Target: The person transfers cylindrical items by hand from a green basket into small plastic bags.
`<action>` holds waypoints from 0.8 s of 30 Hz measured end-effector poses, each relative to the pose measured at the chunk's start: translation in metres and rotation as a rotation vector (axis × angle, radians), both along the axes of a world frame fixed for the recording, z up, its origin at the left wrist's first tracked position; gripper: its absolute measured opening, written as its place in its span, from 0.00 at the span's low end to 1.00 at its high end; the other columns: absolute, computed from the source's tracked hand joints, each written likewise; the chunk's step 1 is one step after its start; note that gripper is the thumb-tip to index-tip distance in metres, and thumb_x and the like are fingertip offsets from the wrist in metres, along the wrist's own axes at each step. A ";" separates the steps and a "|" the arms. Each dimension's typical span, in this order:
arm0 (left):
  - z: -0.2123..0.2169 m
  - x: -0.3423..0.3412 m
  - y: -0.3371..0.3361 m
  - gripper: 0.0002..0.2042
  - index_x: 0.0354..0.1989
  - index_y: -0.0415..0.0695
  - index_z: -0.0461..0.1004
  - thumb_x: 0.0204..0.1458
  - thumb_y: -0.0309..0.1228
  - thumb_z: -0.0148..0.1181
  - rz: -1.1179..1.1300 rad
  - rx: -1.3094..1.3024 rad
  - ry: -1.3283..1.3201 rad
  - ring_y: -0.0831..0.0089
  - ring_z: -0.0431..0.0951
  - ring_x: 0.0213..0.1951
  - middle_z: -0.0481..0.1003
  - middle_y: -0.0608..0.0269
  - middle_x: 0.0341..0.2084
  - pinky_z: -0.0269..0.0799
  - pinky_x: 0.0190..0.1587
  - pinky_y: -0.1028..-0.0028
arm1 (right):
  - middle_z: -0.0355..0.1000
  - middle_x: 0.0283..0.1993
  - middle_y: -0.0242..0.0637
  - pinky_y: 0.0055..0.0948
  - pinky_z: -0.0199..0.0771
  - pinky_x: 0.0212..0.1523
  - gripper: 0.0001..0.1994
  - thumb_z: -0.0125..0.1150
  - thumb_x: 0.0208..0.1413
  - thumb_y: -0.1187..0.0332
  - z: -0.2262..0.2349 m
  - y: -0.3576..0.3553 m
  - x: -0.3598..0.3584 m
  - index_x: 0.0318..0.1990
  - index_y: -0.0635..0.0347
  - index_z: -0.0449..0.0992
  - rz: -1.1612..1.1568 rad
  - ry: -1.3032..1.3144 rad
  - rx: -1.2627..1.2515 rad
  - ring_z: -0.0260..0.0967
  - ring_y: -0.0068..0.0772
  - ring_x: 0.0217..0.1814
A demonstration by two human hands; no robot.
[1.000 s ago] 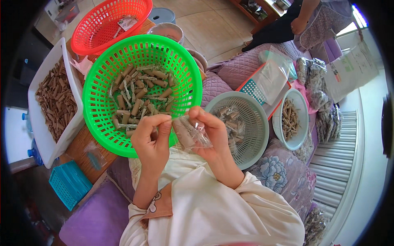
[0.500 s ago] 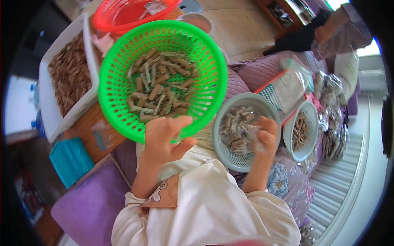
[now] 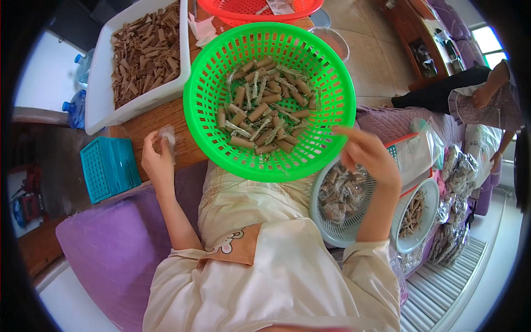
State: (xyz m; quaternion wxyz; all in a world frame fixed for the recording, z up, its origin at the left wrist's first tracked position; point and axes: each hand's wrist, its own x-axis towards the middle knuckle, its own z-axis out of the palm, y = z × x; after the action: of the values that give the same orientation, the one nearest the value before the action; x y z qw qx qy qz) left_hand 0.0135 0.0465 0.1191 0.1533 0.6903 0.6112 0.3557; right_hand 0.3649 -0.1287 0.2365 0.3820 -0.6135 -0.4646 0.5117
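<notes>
My left hand (image 3: 157, 160) pinches a small clear plastic bag (image 3: 168, 135) over the wooden table edge, left of the green basket. Close to that basket's right rim, my right hand (image 3: 369, 157) has its fingers stretched out and appears to hold nothing; it is slightly blurred. The bright green plastic basket (image 3: 202, 141) contains short brown cardboard-like tubes (image 3: 258, 112) and twisted pale strips (image 3: 238, 130). Below my right hand stands a grey-green basket (image 3: 326, 229) with several clear bags of brown pieces (image 3: 344, 193), partly covered by my forearm.
At the far left a white tray (image 3: 95, 108) is full of brown pieces. A teal basket (image 3: 110, 169) stands by the table edge, a red basket (image 3: 249, 15) at the back. On the right, a pale bowl (image 3: 432, 213) holds thin brown sticks. Another person (image 3: 481, 99) is at far right.
My left hand has moved left, from the green basket's near rim to the table edge, and now pinches a bag. My right hand has risen from the grey-green basket toward the green rim. The view has shifted.
</notes>
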 end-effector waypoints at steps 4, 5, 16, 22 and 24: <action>-0.020 -0.036 0.007 0.15 0.37 0.39 0.68 0.41 0.32 0.58 0.137 -0.196 0.246 0.59 0.72 0.35 0.72 0.53 0.31 0.66 0.37 0.66 | 0.70 0.26 0.48 0.33 0.69 0.29 0.14 0.55 0.45 0.63 -0.036 0.103 -0.003 0.36 0.65 0.71 0.083 -0.848 -0.069 0.70 0.38 0.28; -0.023 -0.041 0.008 0.15 0.37 0.39 0.68 0.41 0.32 0.58 0.155 -0.196 0.248 0.59 0.72 0.35 0.72 0.53 0.31 0.66 0.37 0.66 | 0.70 0.28 0.51 0.35 0.69 0.30 0.13 0.56 0.44 0.63 -0.045 0.117 -0.006 0.32 0.65 0.73 0.107 -1.108 0.010 0.70 0.43 0.31; -0.037 -0.053 0.029 0.15 0.31 0.39 0.69 0.38 0.36 0.61 0.156 -0.485 0.217 0.60 0.73 0.31 0.72 0.54 0.27 0.67 0.33 0.67 | 0.70 0.32 0.50 0.35 0.69 0.33 0.11 0.51 0.42 0.69 -0.066 0.136 0.008 0.36 0.57 0.72 -0.032 -0.959 -0.034 0.70 0.45 0.34; -0.042 -0.052 0.027 0.10 0.27 0.40 0.70 0.40 0.33 0.58 0.149 -0.292 0.297 0.59 0.72 0.31 0.71 0.54 0.26 0.66 0.33 0.67 | 0.61 0.51 0.44 0.27 0.72 0.33 0.21 0.41 0.48 0.76 -0.024 0.109 -0.013 0.53 0.53 0.60 -0.188 0.168 0.080 0.68 0.35 0.39; -0.036 -0.048 0.027 0.09 0.26 0.40 0.70 0.40 0.32 0.58 0.162 -0.353 0.242 0.58 0.71 0.32 0.71 0.53 0.26 0.65 0.34 0.65 | 0.56 0.55 0.43 0.27 0.72 0.33 0.23 0.40 0.49 0.76 -0.018 0.102 -0.019 0.56 0.54 0.54 -0.168 0.446 0.102 0.68 0.33 0.40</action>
State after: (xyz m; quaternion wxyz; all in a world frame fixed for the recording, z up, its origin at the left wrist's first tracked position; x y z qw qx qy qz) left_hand -0.0349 0.0734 0.0828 0.1686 0.6390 0.7312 0.1690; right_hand 0.3457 -0.0265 0.2184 0.5468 -0.5016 -0.3414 0.5769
